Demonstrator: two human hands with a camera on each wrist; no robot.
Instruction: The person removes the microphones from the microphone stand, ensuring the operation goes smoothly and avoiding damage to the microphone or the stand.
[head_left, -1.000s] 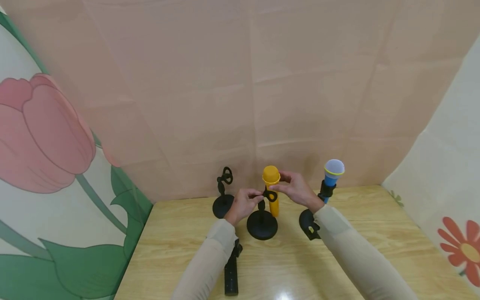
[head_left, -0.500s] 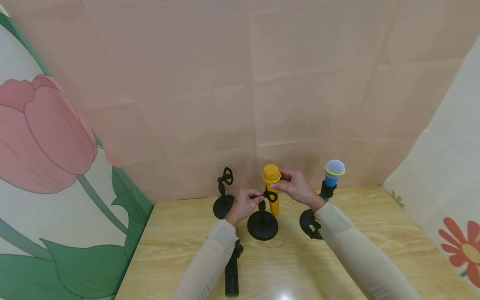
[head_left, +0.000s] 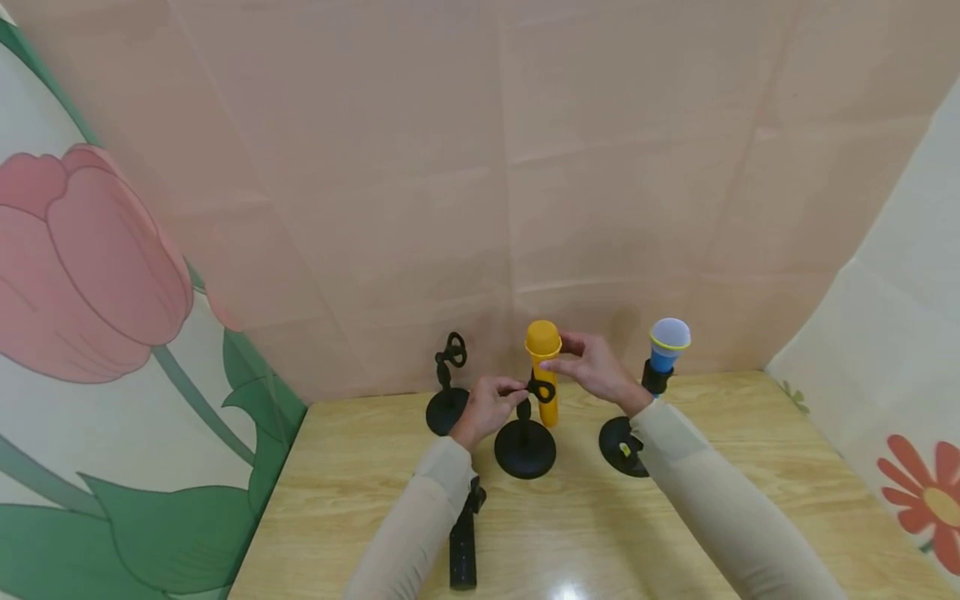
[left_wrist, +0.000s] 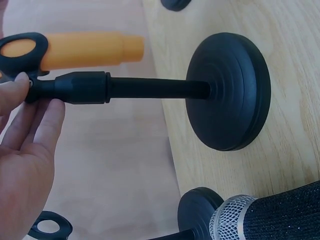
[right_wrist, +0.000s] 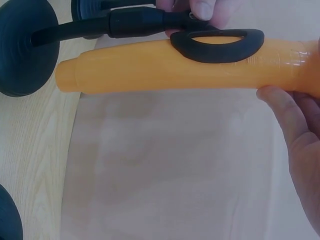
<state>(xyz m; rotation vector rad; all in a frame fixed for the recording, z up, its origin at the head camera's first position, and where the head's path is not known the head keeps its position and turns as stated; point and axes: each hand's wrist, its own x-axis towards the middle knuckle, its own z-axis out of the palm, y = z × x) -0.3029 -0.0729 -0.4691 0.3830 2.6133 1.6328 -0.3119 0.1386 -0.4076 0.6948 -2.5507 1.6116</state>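
Observation:
My left hand pinches the joint below the ring clip at the top of a black desk microphone stand. The stand's round base rests on the table. My right hand holds a yellow microphone near its head, thumb on one side and fingers on the other. The microphone is upright behind the stand, its lower end raised to about the clip's pole height. In the right wrist view the black ring overlaps the yellow handle, which shows through the opening.
Another black stand with a ring clip stands to the left. On the right a blue microphone sits in a third stand. A black microphone lies on the wooden table, partly under the left sleeve. A beige backdrop rises behind.
The yellow microphone has risen slightly in my right hand, which moved up with it. My left hand has stayed on the stand's joint.

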